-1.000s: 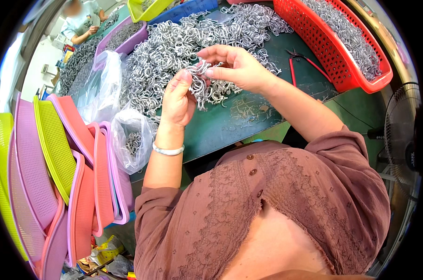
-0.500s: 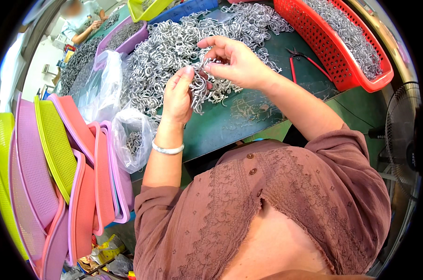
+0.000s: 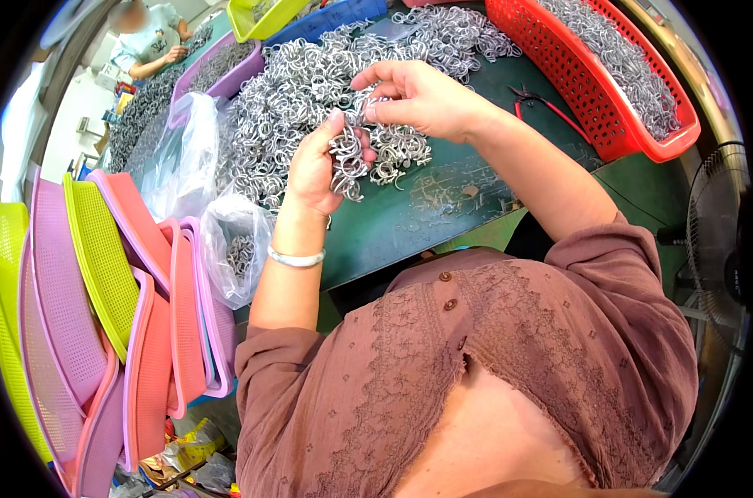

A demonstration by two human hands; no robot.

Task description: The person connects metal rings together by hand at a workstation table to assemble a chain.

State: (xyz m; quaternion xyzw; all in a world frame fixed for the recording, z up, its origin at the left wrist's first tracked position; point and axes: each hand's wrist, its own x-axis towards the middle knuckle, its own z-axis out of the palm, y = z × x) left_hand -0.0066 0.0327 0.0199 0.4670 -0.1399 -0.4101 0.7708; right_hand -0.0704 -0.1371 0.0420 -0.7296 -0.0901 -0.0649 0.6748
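My left hand is closed around a bunch of small curved grey metal hooks, with the thumb up and fingertips showing beyond the bunch. Just to its right and above, my right hand hovers over the pile with its index finger stretched out and thumb apart from it. No piece shows clearly between those fingers. Beneath and behind both hands spreads a large heap of the same grey hooks on the green tabletop.
Red-handled pliers lie beside a red perforated basket full of hooks. Clear plastic bags sit left, near stacked colored baskets. A purple basket and another person are at the far left. A fan stands right.
The right hand's thumb and fingers have shifted slightly away from the left hand's bunch. The left hand has turned a little and its fingertips show more.
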